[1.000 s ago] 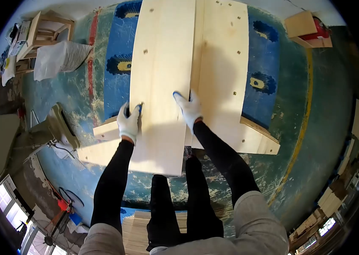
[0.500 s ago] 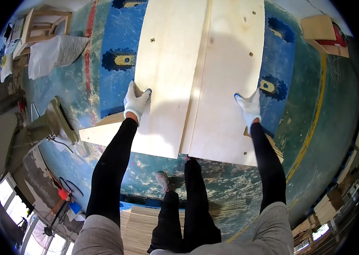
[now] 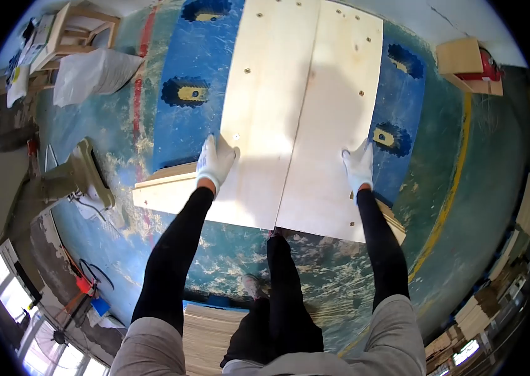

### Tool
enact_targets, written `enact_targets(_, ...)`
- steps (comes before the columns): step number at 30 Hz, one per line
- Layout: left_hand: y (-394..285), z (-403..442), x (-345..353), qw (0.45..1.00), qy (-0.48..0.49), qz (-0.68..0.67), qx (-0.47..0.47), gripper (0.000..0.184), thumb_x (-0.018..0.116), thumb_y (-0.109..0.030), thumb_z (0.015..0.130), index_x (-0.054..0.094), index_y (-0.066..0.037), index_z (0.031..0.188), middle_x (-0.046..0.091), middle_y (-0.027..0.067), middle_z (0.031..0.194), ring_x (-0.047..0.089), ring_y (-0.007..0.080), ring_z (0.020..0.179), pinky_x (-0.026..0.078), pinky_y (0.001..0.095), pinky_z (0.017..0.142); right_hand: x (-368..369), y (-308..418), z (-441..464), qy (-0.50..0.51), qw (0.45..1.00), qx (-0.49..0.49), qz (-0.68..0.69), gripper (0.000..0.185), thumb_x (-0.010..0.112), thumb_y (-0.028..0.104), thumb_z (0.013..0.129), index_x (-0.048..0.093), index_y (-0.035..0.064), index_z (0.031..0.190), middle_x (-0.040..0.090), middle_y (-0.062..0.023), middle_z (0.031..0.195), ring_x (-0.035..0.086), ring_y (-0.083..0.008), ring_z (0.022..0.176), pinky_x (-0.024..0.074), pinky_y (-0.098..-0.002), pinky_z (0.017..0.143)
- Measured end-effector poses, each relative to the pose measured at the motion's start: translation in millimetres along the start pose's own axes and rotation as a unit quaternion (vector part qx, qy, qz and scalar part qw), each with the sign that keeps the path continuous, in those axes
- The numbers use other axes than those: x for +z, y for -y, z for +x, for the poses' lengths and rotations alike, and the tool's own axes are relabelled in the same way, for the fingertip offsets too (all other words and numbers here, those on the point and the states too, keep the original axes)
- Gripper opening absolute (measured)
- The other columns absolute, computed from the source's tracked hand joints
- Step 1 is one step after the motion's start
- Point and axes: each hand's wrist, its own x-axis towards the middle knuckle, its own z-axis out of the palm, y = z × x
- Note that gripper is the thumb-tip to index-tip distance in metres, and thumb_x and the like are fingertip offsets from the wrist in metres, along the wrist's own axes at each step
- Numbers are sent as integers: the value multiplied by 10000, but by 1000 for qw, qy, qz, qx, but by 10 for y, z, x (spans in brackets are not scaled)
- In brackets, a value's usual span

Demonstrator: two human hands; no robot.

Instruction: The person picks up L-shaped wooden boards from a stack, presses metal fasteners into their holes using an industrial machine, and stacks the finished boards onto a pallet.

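Two pale plywood panels lie side by side in front of me, a left panel and a right panel, meeting along a thin seam. Small metal fittings dot their faces. My left hand, in a white glove, grips the left panel's outer edge with the thumb on top. Gloved the same way, my right hand clasps the outer edge of the right panel. Fingers on the undersides are hidden. Beneath the panels shows a blue board with dark-edged cutouts. More wooden pieces stick out under the near left corner.
A plywood stack sits by my legs. On the left stand a grey-green machine, a white sack and a wooden stool frame. An open-fronted box is at the far right. Boards line the right side.
The gap and raised overlap between the panels has closed into a thin seam. Both hands have come closer together, still at the outer edges. My left foot has shifted back.
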Motion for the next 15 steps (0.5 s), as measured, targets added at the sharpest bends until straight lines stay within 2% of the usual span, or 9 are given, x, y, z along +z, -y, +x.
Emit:
enact_targets(2, 216, -508, -163, 999, -4, -52, -1, 851, 718, -431, 883, 354, -15, 1530, 524, 243, 1437, 544, 338, 1300, 422, 390, 1106, -17, 21, -352, 7, 998, -54, 1, 833, 734, 236, 886, 287, 1, 1549, 411, -212, 1540, 343, -312, 1463, 284, -396, 1197)
enact_targets(3, 213, -847, -394, 996, 54, -61, -39, 822, 709, -437, 886, 379, -26, 1517, 542, 234, 1418, 560, 335, 1273, 430, 394, 1096, -29, 43, -551, 20, 996, -83, 30, 787, 720, 214, 901, 312, -5, 1538, 409, -211, 1542, 342, -311, 1463, 278, -402, 1202)
enact_targets(5, 285, -1625, -770, 986, 113, -74, -95, 717, 684, -435, 891, 472, -37, 1449, 597, 210, 1353, 598, 327, 1208, 456, 403, 1057, 54, 69, -1143, 111, 968, -69, 214, 655, 685, 135, 936, 381, -33, 1491, 448, -183, 1515, 420, -279, 1409, 303, -382, 1192)
enact_targets(7, 628, -2394, -902, 975, 155, -112, -113, 595, 670, -405, 883, 595, -21, 1331, 641, 198, 1287, 623, 333, 1170, 478, 403, 1018, -3, 232, -1729, 227, 947, 30, 225, 483, 672, 120, 953, 515, -51, 1376, 582, -149, 1380, 562, -230, 1262, 431, -351, 1087)
enact_targets(9, 861, -3245, -1103, 967, 158, -135, -145, 579, 667, -417, 873, 619, -21, 1292, 651, 210, 1254, 613, 355, 1181, 479, 403, 1004, -226, 603, -2328, 340, 919, 19, 198, 401, 652, 177, 968, 584, -61, 1284, 653, -137, 1223, 610, -223, 1131, 476, -359, 997)
enact_targets(10, 965, -3659, -1281, 956, 177, -151, -177, 576, 663, -434, 876, 622, -38, 1291, 649, 206, 1265, 612, 344, 1186, 478, 408, 995, -246, 630, -2545, 382, 911, -54, 142, 376, 639, 169, 971, 594, -57, 1269, 653, -119, 1184, 618, -201, 1058, 490, -340, 955)
enact_targets(11, 1059, -4017, -1412, 945, 172, -179, -215, 587, 660, -440, 875, 618, -35, 1297, 651, 202, 1268, 609, 351, 1195, 477, 415, 1001, -206, 599, -2726, 422, 892, -90, 137, 344, 620, 150, 996, 599, -31, 1287, 653, -76, 1133, 613, -157, 985, 501, -294, 886)
enact_targets(13, 1293, -4741, -1615, 926, 140, -237, -259, 590, 662, -441, 873, 618, -33, 1298, 667, 194, 1245, 619, 358, 1183, 485, 420, 993, -347, 936, -3232, 504, 855, -48, 113, 309, 623, 144, 995, 622, 2, 1269, 650, -36, 1031, 602, -103, 889, 499, -249, 812)
enact_targets(15, 1538, -5421, -1701, 912, 57, -283, -291, 560, 682, -429, 863, 639, -32, 1255, 698, 190, 1171, 651, 361, 1121, 512, 425, 937, -380, 1256, -3695, 556, 824, -83, 65, 291, 617, 142, 1001, 619, 19, 1265, 664, -47, 1019, 622, -122, 861, 518, -255, 783)
